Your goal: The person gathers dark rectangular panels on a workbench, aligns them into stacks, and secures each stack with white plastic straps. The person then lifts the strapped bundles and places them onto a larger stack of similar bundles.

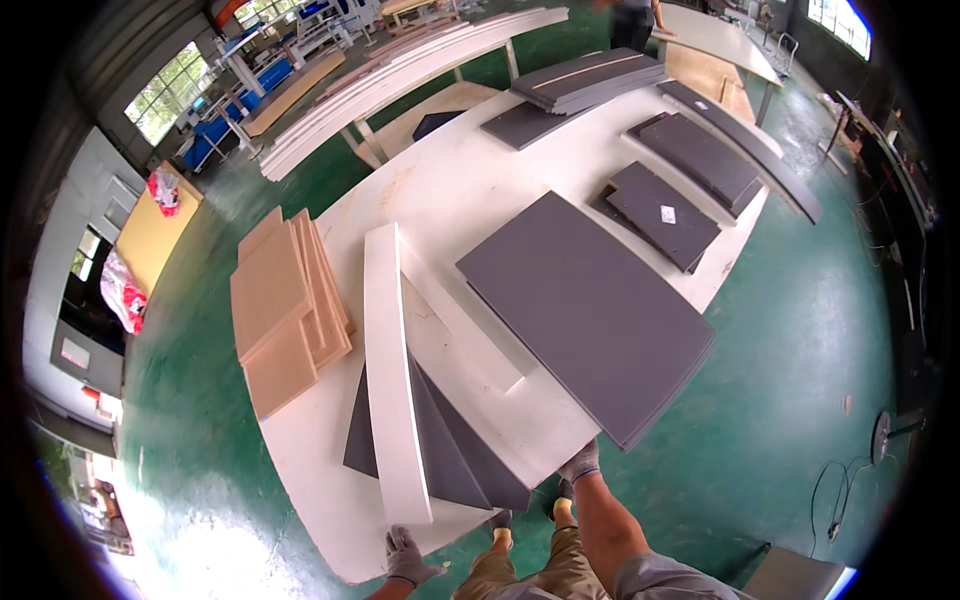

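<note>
My left hand (408, 560), in a grey work glove, has its fingers spread at the near end of a long white board (388, 350); whether it touches the board is unclear. That board lies across several fanned dark grey panels (450, 430). My right hand (580, 464), gloved too, is at the near edge of the white table (330, 540), beside the front corner of a stack of large dark grey panels (590, 310). Its fingers are mostly hidden, so I cannot see what they grip. Between the board and this stack lies a narrower white strip (465, 325).
Tan panels (275, 300) are piled on the table's left side. Smaller dark panels (665, 212) and a long dark strip (745, 145) lie at the far right. Beyond the table, long white boards (420, 75) rest on a rack. A person (632, 22) stands at the back.
</note>
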